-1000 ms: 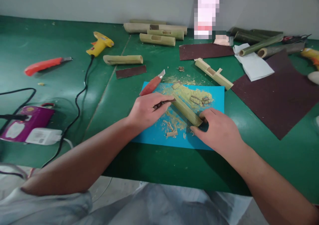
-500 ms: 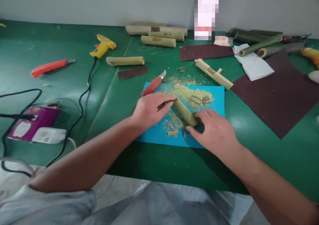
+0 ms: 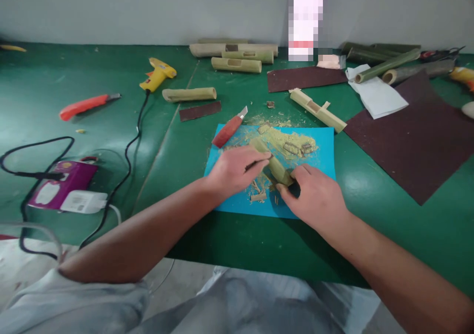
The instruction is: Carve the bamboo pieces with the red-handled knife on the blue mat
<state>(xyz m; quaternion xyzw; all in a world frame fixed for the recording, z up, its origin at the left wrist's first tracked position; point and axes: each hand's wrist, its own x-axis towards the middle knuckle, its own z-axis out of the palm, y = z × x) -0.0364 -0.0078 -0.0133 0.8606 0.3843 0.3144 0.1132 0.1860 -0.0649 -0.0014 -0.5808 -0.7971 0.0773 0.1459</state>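
A pale green bamboo tube [image 3: 278, 170] lies slanted over a blue sheet [image 3: 237, 201]. My right hand [image 3: 314, 191] grips its near end between thumb and fingers. Pinched in my left hand [image 3: 237, 168] is a small folded piece of dark sandpaper [image 3: 255, 165], pressed against the tube's upper side; my fingers hide part of it. Yellowish bamboo dust [image 3: 285, 139] and small shavings [image 3: 258, 196] are scattered on the sheet around the tube. Just beyond my left hand rests a craft knife [image 3: 228, 130] with a red handle, its blade bare.
Beyond the sheet lie a notched bamboo piece [image 3: 317, 109], a sandpaper strip [image 3: 200, 111] and another bamboo tube [image 3: 189, 94]. A large brown sandpaper sheet [image 3: 414, 146] is at right. At left are a yellow glue gun [image 3: 158, 75], a red cutter [image 3: 87, 107] and a purple power strip [image 3: 64, 183] with cords.
My left hand has slid with the sandpaper along the tube toward my right hand, leaving the far end showing. My right hand stays on the near end. The view has shifted slightly.
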